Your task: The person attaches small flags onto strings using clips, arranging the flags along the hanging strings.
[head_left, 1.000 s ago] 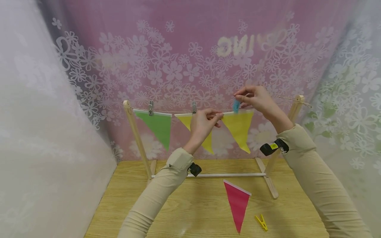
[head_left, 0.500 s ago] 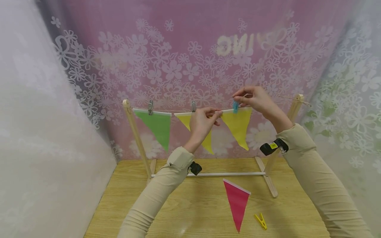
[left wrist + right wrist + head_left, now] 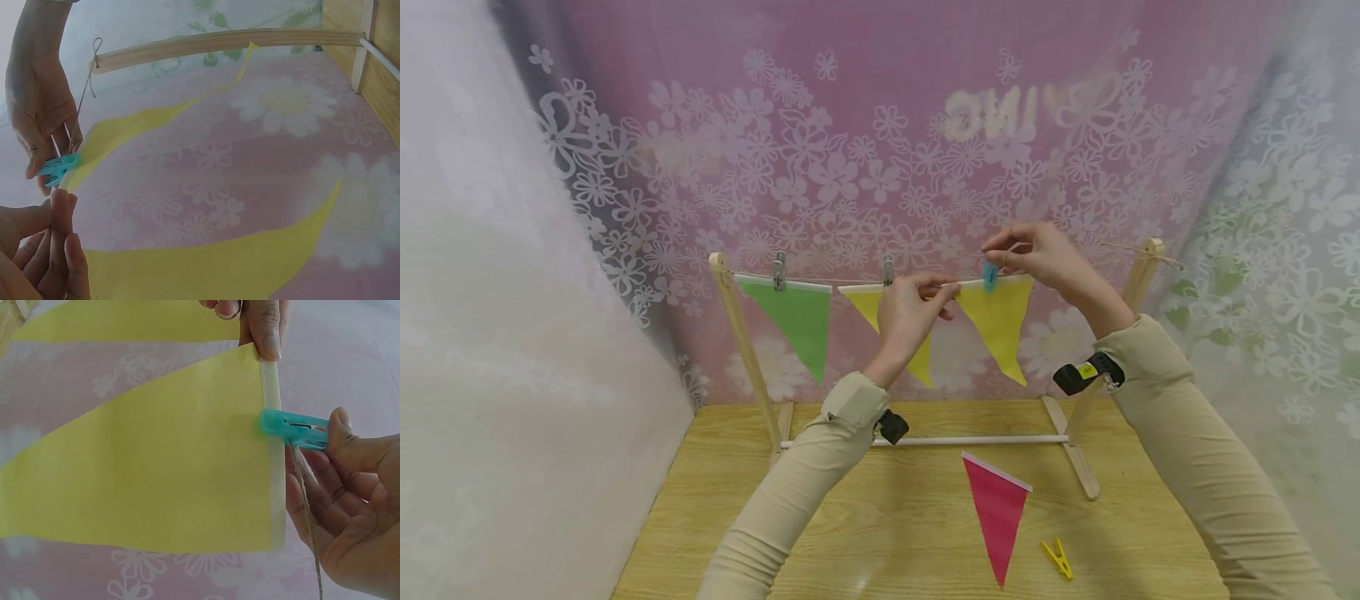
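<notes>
My left hand pinches the upper left corner of the right-hand yellow pennant between thumb and fingers. With thumb and fingertips, my right hand grips the handle end of a blue clothespin. Seen from the right wrist, the clothespin overlaps the pennant's white top strip, with the twine running out beneath it. A second yellow pennant hangs behind my left hand, partly hidden, under a metal clip. Further left, another metal clip holds a green pennant.
The twine spans two wooden posts joined low down by a white rod. On the wood-grain table lie a red pennant and a yellow clothespin. A pink flowered curtain stands behind.
The blue clothespin and my right hand have shifted slightly left and down, so the clothespin sits lower over the pennant's top strip. My left hand keeps its pinch almost in place.
</notes>
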Available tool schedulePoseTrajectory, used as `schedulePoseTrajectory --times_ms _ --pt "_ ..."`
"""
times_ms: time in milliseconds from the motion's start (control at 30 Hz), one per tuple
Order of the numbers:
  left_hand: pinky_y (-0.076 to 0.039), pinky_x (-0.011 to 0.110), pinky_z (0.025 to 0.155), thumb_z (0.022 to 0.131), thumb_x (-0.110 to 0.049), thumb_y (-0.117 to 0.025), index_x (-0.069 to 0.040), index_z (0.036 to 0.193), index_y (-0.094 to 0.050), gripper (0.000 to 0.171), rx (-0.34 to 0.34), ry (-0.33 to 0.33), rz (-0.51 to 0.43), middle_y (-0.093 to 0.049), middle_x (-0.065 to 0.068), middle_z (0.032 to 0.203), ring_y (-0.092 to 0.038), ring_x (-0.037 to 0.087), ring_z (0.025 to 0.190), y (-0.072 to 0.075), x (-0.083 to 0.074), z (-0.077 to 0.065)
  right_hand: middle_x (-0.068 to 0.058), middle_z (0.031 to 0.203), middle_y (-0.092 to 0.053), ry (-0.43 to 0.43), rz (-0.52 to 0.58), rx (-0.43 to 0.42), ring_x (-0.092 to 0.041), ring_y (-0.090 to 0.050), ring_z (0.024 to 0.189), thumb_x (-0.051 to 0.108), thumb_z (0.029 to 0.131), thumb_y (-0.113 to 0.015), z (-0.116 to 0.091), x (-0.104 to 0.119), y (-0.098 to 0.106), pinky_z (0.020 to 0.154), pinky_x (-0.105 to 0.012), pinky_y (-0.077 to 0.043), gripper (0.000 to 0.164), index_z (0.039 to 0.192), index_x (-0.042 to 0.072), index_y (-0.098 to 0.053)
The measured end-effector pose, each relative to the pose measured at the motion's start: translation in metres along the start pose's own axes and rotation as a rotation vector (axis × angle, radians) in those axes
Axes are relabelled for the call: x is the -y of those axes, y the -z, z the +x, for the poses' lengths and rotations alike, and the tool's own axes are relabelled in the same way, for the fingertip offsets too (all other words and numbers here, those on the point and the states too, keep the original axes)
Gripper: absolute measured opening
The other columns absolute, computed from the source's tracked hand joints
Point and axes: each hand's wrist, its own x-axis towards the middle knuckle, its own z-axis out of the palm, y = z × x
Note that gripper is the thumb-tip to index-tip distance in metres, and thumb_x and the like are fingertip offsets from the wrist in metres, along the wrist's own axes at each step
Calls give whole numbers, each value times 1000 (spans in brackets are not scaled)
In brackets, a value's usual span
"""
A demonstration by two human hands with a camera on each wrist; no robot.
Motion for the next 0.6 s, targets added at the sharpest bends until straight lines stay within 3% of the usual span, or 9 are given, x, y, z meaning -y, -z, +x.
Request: schedulePoseTrajectory --times_ms 133,367,600 --pt "-27 21 35 96 -30 -73 -12 109 -80 23 0 6 5 -78 0 83 -66 0 54 -1 0 0 -15 120 -66 12 5 12 -29 -67 102 23 103 -62 0 0 0 90 -38 -55 30 123 1 -68" --pt "-27 20 35 96 -30 -73 -14 109 -80 22 -2 16 17 -78 -1 83 -65 -1 54 -3 3 0 -17 121 -64 25 43 46 -39 -61 115 21 101 -65 3 -4 0 104 -59 -43 30 123 0 -68" --pt "-25 20 35 96 -31 -73 -13 109 -80 23 -1 24 30 -78 3 84 -66 2 54 -5 5 2 -19 125 -65 66 4 81 -38 -63 113 23 100 -68 4 -10 3 104 -60 -43 34 126 1 -69"
